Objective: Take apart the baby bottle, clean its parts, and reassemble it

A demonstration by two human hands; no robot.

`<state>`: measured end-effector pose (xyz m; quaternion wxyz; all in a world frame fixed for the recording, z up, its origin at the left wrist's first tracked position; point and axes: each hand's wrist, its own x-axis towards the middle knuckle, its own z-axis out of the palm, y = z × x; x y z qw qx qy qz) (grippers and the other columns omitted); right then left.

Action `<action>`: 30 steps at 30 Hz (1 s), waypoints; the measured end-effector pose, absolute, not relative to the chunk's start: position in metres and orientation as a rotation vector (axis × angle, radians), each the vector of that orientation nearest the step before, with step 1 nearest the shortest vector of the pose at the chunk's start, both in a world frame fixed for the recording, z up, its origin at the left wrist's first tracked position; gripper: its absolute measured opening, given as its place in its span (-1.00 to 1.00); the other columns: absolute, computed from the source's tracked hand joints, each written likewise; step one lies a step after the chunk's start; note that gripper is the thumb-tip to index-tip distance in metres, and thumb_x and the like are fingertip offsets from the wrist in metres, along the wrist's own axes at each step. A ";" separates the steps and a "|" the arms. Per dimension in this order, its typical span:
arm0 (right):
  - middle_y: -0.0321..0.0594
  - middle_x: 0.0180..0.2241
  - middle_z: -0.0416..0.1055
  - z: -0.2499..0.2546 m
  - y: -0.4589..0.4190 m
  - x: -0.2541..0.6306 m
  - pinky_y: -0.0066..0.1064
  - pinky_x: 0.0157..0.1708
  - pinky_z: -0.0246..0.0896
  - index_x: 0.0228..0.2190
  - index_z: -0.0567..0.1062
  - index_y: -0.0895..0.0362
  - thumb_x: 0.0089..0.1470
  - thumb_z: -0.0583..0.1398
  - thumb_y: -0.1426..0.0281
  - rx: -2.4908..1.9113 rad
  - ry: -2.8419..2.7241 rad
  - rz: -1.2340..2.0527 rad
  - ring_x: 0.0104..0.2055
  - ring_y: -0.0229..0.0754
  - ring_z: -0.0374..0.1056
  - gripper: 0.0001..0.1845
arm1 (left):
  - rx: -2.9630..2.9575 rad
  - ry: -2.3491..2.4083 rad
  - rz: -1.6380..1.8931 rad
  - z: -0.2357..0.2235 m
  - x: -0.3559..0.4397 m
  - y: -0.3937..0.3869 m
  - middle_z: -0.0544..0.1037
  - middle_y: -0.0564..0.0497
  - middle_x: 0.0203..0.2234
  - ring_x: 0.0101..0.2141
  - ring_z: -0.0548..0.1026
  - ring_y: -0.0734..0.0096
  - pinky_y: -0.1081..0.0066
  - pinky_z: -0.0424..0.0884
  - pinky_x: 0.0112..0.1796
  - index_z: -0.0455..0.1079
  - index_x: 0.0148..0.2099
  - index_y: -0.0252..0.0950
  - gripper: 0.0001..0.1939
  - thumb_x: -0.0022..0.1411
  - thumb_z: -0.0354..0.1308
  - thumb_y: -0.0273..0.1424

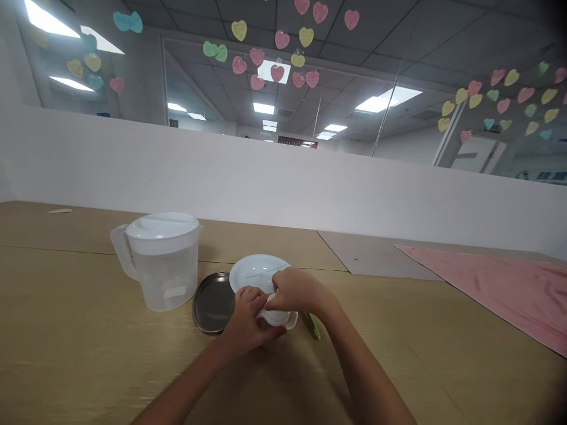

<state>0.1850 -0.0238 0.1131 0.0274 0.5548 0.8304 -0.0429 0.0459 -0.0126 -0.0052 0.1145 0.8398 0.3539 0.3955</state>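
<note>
White cup (275, 319) partly behind hands (246, 319)

Left of cup (276, 319) blocked by jug (166, 262) and metal plate (214, 304); far side by dish (237, 273). Table (420, 336) left open between right forearm (361, 360) and cloth (500, 289).

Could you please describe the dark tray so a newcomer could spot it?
On the tan table, find the big lidded pitcher. The tray lies just right of it, by the left hand. Unlike the white dish alongside, it is dark metal.
</note>
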 end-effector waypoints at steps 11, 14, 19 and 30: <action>-0.19 -0.30 0.43 0.125 -0.034 0.188 -0.47 -0.50 0.07 -0.28 0.42 0.12 -0.13 0.18 0.27 1.479 2.791 -0.221 -0.30 -0.16 0.32 -0.69 | 2.436 1.021 1.145 -0.011 0.043 -0.006 0.41 0.01 -0.37 -0.26 0.34 0.23 0.17 0.25 -0.13 0.40 -0.17 -0.22 -0.55 -0.11 0.21 -0.10; -0.08 -0.39 0.44 0.125 -0.035 0.186 -0.41 -0.52 0.03 -0.39 0.44 0.19 -0.01 0.07 0.14 1.781 2.663 0.033 -0.37 -0.11 0.32 -0.63 | 2.467 1.005 1.151 -0.010 0.044 -0.008 0.40 0.01 -0.42 -0.30 0.35 0.25 0.17 0.25 -0.14 0.39 -0.12 -0.22 -0.51 -0.09 0.20 -0.08; -0.14 -0.48 0.43 0.124 -0.036 0.187 -0.42 -0.55 -0.06 -0.49 0.45 0.19 -0.05 0.09 0.39 1.614 2.689 0.148 -0.44 -0.18 0.29 -0.84 | 2.459 1.022 1.165 -0.008 0.044 -0.008 0.41 0.02 -0.42 -0.30 0.36 0.25 0.18 0.25 -0.13 0.38 -0.12 -0.24 -0.48 -0.11 0.22 -0.07; -0.25 -0.37 0.43 0.147 -0.040 0.217 -0.47 -0.37 0.16 -0.37 0.49 0.12 -0.04 0.09 0.52 1.696 3.265 -0.251 -0.35 -0.29 0.30 -0.79 | 2.436 1.049 1.169 -0.010 0.043 -0.008 0.46 -0.02 -0.32 -0.23 0.35 0.22 0.15 0.22 -0.10 0.31 -0.03 -0.27 -0.37 -0.11 0.21 -0.03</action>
